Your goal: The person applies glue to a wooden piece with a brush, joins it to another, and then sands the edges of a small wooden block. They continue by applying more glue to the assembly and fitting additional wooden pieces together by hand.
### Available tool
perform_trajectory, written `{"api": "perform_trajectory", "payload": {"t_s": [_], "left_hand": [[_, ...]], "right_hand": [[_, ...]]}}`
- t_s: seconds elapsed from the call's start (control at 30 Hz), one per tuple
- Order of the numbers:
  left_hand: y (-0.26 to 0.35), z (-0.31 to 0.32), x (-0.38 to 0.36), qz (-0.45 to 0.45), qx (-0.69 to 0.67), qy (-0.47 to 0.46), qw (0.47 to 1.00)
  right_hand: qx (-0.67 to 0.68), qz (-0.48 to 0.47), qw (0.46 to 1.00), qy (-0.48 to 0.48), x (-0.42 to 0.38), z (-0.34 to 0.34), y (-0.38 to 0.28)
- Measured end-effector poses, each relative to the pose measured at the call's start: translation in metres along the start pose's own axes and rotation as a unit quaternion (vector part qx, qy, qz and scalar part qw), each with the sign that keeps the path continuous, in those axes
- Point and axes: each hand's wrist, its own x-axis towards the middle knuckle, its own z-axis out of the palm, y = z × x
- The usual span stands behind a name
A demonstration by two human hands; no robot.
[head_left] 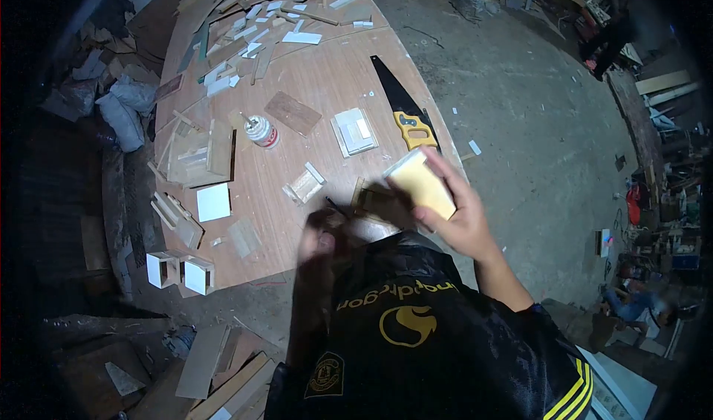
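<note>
My right hand (pixel 464 223) grips a pale, yellowish wooden block (pixel 422 184) by its edges, tilted above the table's near right side. In deep shadow close to my body is my left hand (pixel 319 239), smeared by motion, with a thin dark thing sticking up beside its fingers; I cannot tell whether it holds that. Between the hands, a small wooden frame (pixel 369 199) lies on the table. Just beyond my left hand sits a little wooden piece with a white end (pixel 304 184). Stacked white and wooden squares (pixel 354 132) rest farther off.
A handsaw (pixel 405 108) with a yellow handle lies along the table's right edge. A glue jar (pixel 261 132) stands near a brown board (pixel 293 113). Open wooden boxes (pixel 200 152) occupy the left side, offcuts (pixel 260 30) the far end. A person (pixel 639 305) is at the far right.
</note>
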Motion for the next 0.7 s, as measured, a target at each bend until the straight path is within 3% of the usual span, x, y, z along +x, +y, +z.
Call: {"api": "perform_trajectory", "payload": {"t_s": [0.07, 0.13, 0.2, 0.27, 0.33, 0.37, 0.4, 0.43, 0.5, 0.53, 0.6, 0.63, 0.7], "left_hand": [[-0.001, 0.01, 0.004, -0.058, -0.01, 0.002, 0.998], [0.008, 0.019, 0.008, -0.076, 0.022, -0.054, 0.995], [0.009, 0.025, 0.007, -0.032, 0.142, -0.043, 0.988], [0.008, 0.023, 0.009, -0.011, 0.131, -0.067, 0.989], [-0.002, 0.014, 0.013, 0.008, 0.121, -0.087, 0.989], [-0.016, 0.004, 0.019, 0.18, 0.329, -0.111, 0.92], [-0.025, 0.0, 0.021, 0.336, 0.511, -0.127, 0.781], [-0.016, 0.011, 0.017, 0.333, 0.51, -0.127, 0.783], [0.003, 0.035, 0.008, 0.088, 0.356, -0.094, 0.926], [0.001, 0.034, 0.01, 0.086, 0.356, -0.091, 0.926], [-0.005, 0.031, 0.013, 0.215, 0.489, -0.111, 0.838], [-0.006, 0.032, 0.014, 0.213, 0.49, -0.109, 0.838], [-0.004, 0.035, 0.021, 0.296, 0.52, -0.109, 0.794]], "right_hand": [[-0.01, -0.007, 1.0, -0.003, 0.0, 0.002, -0.009], [-0.03, -0.015, 0.999, -0.035, 0.0, 0.0, -0.018], [-0.052, -0.055, 0.997, -0.006, 0.0, 0.001, -0.023], [-0.121, -0.108, 0.986, 0.035, -0.003, 0.001, -0.031], [-0.153, -0.161, 0.975, 0.01, -0.008, 0.001, -0.025], [-0.187, -0.21, 0.96, -0.014, -0.011, 0.001, -0.02], [-0.186, -0.207, 0.96, -0.015, -0.01, 0.002, -0.017], [-0.198, -0.237, 0.951, -0.019, -0.006, 0.004, -0.014], [-0.227, -0.268, 0.936, -0.021, 0.001, 0.007, -0.006], [-0.225, -0.267, 0.937, -0.023, 0.006, 0.005, 0.0], [-0.283, -0.272, 0.919, 0.023, 0.017, 0.0, 0.013], [-0.301, -0.225, 0.925, 0.046, 0.027, 0.003, -0.009], [-0.219, -0.279, 0.932, 0.071, 0.031, 0.0, -0.001]]}}
